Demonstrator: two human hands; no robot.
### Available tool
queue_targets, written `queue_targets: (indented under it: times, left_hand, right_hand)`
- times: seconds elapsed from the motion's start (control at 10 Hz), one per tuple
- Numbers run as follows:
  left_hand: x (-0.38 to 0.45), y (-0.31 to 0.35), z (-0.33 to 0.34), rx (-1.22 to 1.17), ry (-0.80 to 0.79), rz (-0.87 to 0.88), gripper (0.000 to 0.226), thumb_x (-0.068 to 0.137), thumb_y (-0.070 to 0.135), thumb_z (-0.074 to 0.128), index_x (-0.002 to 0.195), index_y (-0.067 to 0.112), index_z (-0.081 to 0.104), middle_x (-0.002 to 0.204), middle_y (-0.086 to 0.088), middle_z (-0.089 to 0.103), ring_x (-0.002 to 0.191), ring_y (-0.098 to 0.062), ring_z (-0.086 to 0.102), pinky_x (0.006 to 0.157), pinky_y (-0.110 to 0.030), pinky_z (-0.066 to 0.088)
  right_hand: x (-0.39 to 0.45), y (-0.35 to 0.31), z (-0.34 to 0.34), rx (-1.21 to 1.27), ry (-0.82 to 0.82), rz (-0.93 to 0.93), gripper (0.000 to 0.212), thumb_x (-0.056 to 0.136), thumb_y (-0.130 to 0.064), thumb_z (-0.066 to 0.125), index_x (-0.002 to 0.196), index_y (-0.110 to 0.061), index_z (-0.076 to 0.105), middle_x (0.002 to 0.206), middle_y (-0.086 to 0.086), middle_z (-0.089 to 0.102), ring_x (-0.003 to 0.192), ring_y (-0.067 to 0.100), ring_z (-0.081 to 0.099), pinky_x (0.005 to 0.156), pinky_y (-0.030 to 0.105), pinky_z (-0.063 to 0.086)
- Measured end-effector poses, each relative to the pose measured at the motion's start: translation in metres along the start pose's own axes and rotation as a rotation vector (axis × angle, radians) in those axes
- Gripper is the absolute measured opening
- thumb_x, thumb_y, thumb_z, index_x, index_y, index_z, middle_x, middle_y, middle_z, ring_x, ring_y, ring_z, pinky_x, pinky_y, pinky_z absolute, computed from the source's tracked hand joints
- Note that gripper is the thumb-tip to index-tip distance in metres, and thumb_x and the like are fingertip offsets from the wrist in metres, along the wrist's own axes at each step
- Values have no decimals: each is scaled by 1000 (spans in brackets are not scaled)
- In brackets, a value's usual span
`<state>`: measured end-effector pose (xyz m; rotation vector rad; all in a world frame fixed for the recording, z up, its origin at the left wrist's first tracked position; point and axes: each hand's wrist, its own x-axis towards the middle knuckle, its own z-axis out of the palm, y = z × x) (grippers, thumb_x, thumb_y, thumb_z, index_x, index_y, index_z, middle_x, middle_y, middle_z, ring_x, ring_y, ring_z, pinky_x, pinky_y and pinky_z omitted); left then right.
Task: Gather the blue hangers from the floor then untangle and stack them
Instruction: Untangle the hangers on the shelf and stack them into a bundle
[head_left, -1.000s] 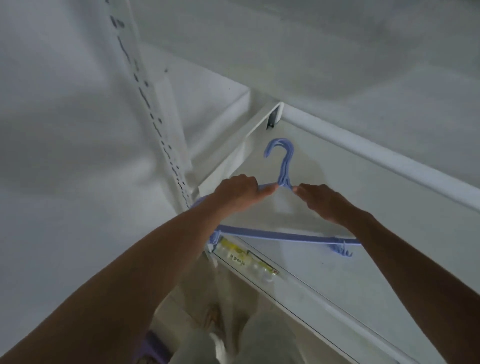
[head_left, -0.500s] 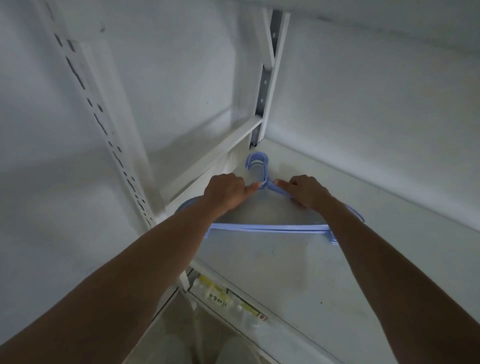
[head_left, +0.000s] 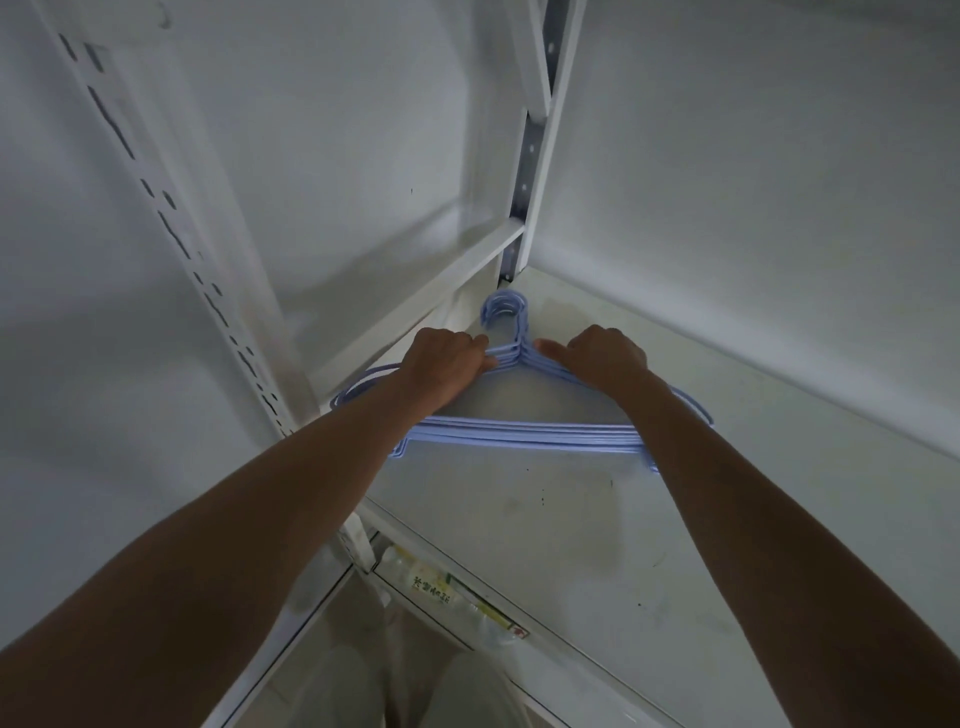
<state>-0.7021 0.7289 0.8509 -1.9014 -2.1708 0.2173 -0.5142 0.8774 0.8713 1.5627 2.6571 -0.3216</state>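
Note:
A stack of several blue hangers (head_left: 524, 435) lies flat on the white shelf (head_left: 597, 525), hooks together and pointing into the far corner. My left hand (head_left: 447, 366) grips the left shoulder of the stack just beside the hooks. My right hand (head_left: 597, 358) grips the right shoulder on the other side of the hooks. Both forearms reach in from the bottom of the view and hide the outer ends of the hangers.
A white slotted upright (head_left: 171, 244) stands at the left and another post (head_left: 535, 156) rises at the back corner. White walls close the shelf behind and on the right. A lower shelf holds packaged items (head_left: 457, 597) under the front edge.
The stack has come down from being held upright to lying flat on the shelf, hooks toward the corner. Both hands stayed on the shoulders beside the hooks.

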Motion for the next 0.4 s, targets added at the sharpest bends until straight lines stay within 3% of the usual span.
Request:
queue_targets:
  times: [0.1,0.2,0.3,0.4]
  left_hand:
    - [0,0,3,43,32,-12,43,100,54,51,89,17,69,67,-1,71,57,-25,70,49,-25,29]
    - [-4,5,0,-39,18,-22,46,105,53,39,106,14,65,86,-6,73,76,-30,72,55,-31,33]
    - [-9,4,-23,-146,13,-118,51,104,55,37,121,12,59,109,-11,69,99,-34,68,72,-39,46]
    - [-32,8,-55,-160,-34,-201,56,100,55,39,133,13,57,131,-13,64,123,-34,57,100,-46,45]
  right_hand:
    - [-4,-4,4,-38,67,-48,79,93,-84,35,109,-20,77,116,9,73,113,34,67,83,38,46]
    - [-19,-5,7,50,72,-29,72,96,-79,37,113,-19,74,114,12,74,109,35,68,80,36,44]
    - [-42,-16,-12,107,35,11,67,103,-69,36,134,-17,65,136,15,67,127,36,61,103,44,46]
    - [-63,-24,-29,139,-6,37,66,107,-61,33,152,-15,50,154,14,54,142,34,50,121,45,37]
